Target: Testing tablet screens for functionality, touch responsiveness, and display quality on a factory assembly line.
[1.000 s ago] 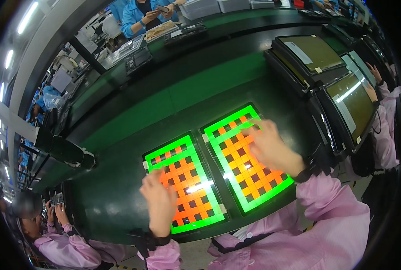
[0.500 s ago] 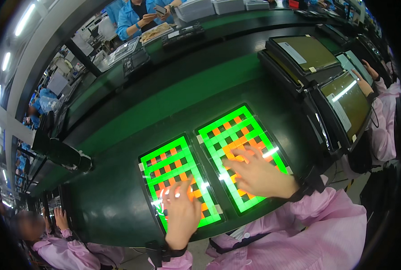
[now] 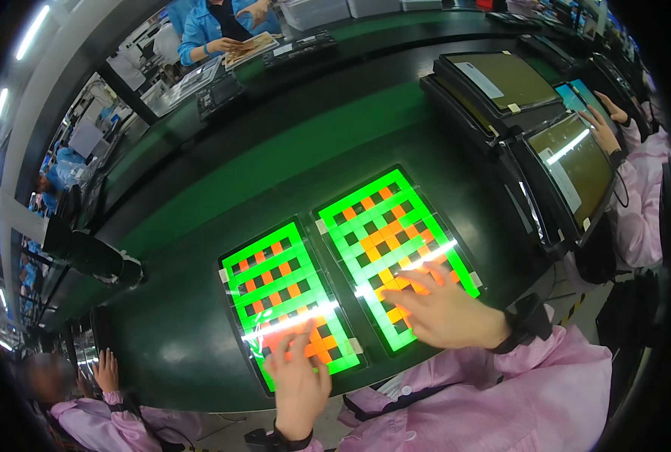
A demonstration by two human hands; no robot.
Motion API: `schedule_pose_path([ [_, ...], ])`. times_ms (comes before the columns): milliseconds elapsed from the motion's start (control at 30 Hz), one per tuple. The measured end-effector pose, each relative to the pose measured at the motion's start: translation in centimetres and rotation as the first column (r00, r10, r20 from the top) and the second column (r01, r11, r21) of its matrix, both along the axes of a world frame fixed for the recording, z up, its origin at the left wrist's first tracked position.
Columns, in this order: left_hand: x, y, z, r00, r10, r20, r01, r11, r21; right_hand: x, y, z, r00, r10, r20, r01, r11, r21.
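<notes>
Two lit tablet-like display panels lie side by side on the dark table, each glowing with a grid of green, orange and black squares. Over the lower part of the left panel (image 3: 264, 280) is my left hand (image 3: 301, 380), its fingers spread and the tips on or just above the glass. My right hand (image 3: 448, 309) reaches across the right panel (image 3: 366, 218) from its right edge, fingers apart near the orange squares. Neither hand grips anything. A wristband circles each wrist. Pale tabs stick out from the panels' edges.
Stacked dark panels (image 3: 505, 79) stand at the right, beside a leaning panel (image 3: 576, 166). A co-worker's hands (image 3: 603, 124) handle a screen there. Another person's hand (image 3: 106, 371) rests at the lower left. A black post (image 3: 94, 256) rises on the left; trays (image 3: 317, 11) line the far side.
My left hand has slid down the left panel, uncovering more of its grid. The right hand has shifted slightly downward. Across the table, a person's hands have lowered toward a tray.
</notes>
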State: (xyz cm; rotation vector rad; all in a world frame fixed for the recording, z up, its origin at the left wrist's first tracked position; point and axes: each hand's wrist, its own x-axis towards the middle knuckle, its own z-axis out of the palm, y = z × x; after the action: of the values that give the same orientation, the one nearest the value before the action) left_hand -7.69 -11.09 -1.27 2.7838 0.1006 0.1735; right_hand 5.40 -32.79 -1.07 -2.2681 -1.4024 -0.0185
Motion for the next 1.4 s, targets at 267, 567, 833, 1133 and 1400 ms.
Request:
schedule_pose_path([
  [267, -3.1, 2.1, 0.1, 0.928, 0.359, 0.103, -0.366, 0.928, 0.066, 0.4, -3.8, 0.0, 0.982, -0.187, 0.025, 0.189, 0.979, -0.082],
  [567, -6.5, 1.5, 0.8, 0.945, 0.327, 0.025, -0.328, 0.939, 0.101, 0.2, -4.9, 0.8, 0.984, -0.045, 0.173, 0.085, 0.969, -0.233],
  [833, 1.2, 7.6, 1.6, 0.973, 0.116, 0.197, -0.147, 0.978, 0.15, 1.1, -4.6, 1.9, 0.933, -0.336, -0.127, 0.339, 0.941, 0.001],
  [1133, -0.5, 7.0, 3.3, 0.949, -0.011, -0.314, 0.056, 0.989, 0.135, 6.7, -1.6, 1.3, 0.95, -0.27, -0.16, 0.283, 0.956, 0.07],
  [1400, -3.8, 5.1, 5.5, 0.973, -0.077, -0.22, 0.069, 0.997, -0.042, 9.7, 5.7, -1.0, 0.993, -0.114, -0.022, 0.116, 0.987, 0.111],
])
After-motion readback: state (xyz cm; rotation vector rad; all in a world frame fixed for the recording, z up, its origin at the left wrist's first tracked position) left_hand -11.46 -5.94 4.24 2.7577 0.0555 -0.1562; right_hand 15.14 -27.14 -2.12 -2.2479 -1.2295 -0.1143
